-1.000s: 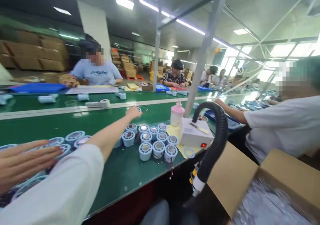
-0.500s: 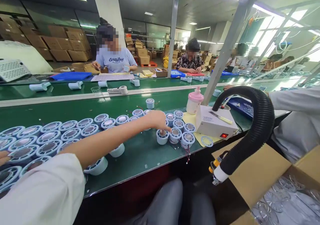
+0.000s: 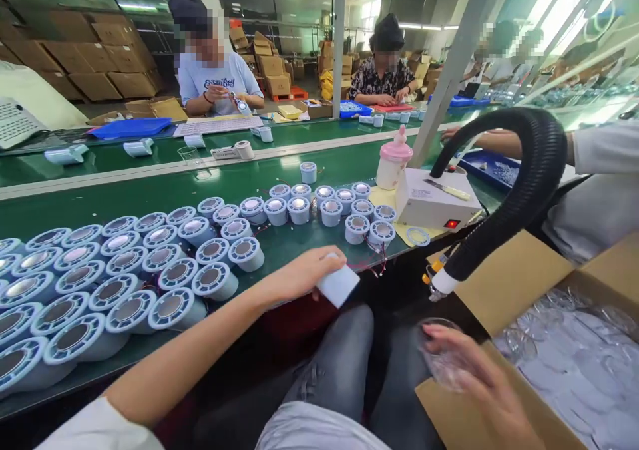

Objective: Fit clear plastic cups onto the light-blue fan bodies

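My left hand (image 3: pixel 305 273) is closed around a light blue round housing (image 3: pixel 339 281), held tilted above the table's front edge, with thin wires trailing behind it. My right hand (image 3: pixel 482 377), slightly blurred, grips a clear plastic cover (image 3: pixel 443 365) beside the open carton. Rows of similar blue housings (image 3: pixel 172 307) with metallic discs in their tops stand on the green table (image 3: pixel 279 273). A smaller group (image 3: pixel 357 227) sits near the white box.
A white box (image 3: pixel 434 204) with a lit red switch and black flexible hose (image 3: pixel 536 170) stands at right. A carton (image 3: pixel 464 410) of clear covers is at lower right. A pink-lidded bottle (image 3: pixel 394 160) stands behind. Co-workers sit across the belt and at right.
My left hand has lifted a blue housing from the right group and drawn it toward me. My right hand has come into view with a clear cover. The view has tilted down.
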The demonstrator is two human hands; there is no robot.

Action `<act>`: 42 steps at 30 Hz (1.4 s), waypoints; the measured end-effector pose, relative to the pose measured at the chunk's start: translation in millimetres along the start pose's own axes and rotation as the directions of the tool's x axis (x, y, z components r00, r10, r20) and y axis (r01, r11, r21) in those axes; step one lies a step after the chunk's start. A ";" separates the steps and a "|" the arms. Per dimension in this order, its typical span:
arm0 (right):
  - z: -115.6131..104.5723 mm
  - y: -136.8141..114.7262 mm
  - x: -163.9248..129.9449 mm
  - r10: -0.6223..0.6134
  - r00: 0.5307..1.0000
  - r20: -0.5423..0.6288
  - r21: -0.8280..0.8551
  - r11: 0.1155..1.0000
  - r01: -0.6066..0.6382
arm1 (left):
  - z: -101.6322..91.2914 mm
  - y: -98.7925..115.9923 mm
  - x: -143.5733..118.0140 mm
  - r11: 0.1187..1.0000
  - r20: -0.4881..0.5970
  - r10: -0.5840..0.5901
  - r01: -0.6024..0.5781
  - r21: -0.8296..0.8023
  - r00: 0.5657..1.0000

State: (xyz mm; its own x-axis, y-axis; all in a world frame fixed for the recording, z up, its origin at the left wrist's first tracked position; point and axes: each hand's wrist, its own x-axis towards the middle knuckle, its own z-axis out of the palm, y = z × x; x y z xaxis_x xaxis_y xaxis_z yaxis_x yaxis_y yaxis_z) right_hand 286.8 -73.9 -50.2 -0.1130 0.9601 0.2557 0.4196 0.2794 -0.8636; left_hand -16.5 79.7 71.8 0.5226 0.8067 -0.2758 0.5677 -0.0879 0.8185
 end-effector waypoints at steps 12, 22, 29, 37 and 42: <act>52.7 -69.5 24.6 -0.157 0.988 0.013 -0.671 0.731 0.125 | 65.8 -32.5 -9.5 0.945 0.302 -0.030 0.125 -0.301 0.953; 54.2 -68.1 28.7 -0.106 0.988 0.109 -0.638 0.755 0.151 | 83.8 -38.9 -17.1 0.970 0.152 0.170 -0.138 -0.198 0.974; 46.0 -71.2 28.8 0.154 0.977 0.146 -0.116 0.984 -0.138 | 80.1 -54.4 -21.8 0.906 -0.096 0.401 -0.410 -0.104 0.911; 55.8 -72.4 21.0 0.291 0.957 -0.007 0.120 0.950 -0.288 | 89.4 -73.2 -18.6 0.891 0.031 0.366 -0.340 -0.302 0.930; 51.8 -71.0 21.1 0.343 0.937 -0.067 0.320 0.897 -0.305 | 94.6 -69.2 -21.1 0.870 0.145 0.362 -0.277 -0.409 0.921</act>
State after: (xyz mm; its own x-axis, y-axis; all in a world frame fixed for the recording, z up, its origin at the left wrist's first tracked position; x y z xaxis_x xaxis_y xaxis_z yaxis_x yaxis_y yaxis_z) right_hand 207.9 -72.9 -6.0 0.0988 0.9947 -0.0275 0.1221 -0.0395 -0.9917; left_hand -6.6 13.5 -26.7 0.7790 0.6263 -0.0310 0.0887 -0.0611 0.9942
